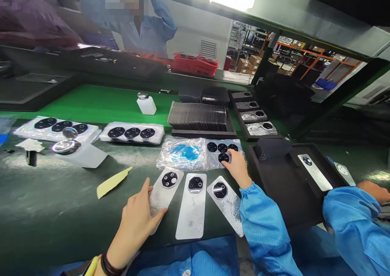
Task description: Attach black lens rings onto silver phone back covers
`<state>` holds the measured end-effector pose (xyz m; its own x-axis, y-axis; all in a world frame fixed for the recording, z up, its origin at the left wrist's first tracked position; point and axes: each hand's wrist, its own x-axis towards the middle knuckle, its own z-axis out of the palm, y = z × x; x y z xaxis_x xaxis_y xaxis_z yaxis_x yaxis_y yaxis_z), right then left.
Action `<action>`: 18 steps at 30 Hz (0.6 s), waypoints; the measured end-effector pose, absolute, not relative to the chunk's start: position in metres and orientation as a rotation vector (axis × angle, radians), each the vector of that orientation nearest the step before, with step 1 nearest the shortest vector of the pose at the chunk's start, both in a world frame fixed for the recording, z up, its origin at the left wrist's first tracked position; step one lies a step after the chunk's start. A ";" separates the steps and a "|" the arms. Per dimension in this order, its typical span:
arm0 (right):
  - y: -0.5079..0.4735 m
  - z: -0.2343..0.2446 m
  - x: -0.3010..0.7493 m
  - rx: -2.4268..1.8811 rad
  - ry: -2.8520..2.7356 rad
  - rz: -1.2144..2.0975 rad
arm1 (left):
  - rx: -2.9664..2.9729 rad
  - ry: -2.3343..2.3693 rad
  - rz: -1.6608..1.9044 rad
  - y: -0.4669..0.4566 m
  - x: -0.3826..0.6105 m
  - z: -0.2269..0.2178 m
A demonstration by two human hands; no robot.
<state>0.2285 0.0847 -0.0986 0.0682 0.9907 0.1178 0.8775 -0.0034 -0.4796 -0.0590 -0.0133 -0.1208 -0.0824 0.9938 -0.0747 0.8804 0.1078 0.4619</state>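
Observation:
My left hand (137,213) grips a silvery phone back cover (163,190) by its edges, thumb at the lower right and fingers on the left side. The cover lies tilted on the dark green bench and has a black camera disc at its top. Two similar covers lie beside it, a middle one (191,211) and a right one (227,205). Over a clear sheet, the thumb and forefinger of my right hand (238,166) close on a black camera disc (223,157). Several more discs (212,146) sit in rows above it.
Clear film with blue tabs (184,152) adjoins the disc sheet. Behind stand a rack of dark panels (199,117) and a white bottle (146,104). Left are another bottle (87,156) and yellow paper (114,181). At right, a co-worker's hand (374,191) is near a black tray (274,186).

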 end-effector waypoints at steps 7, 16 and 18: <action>0.082 -0.102 0.221 -1.920 -1.865 0.349 | 1.782 2.130 0.186 0.007 -0.033 -0.085; 0.083 -0.103 0.218 -1.916 -1.863 0.375 | 1.826 2.059 -0.088 0.023 -0.030 -0.073; 0.083 -0.103 0.218 -1.901 -1.866 0.387 | 1.858 2.020 -0.060 0.024 -0.034 -0.075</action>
<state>0.2181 0.0834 -0.1033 0.0477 0.9930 0.1083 0.8680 0.0125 -0.4965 -0.0338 0.0242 -0.0752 -0.0417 0.9489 -0.3129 0.9658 0.1186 0.2307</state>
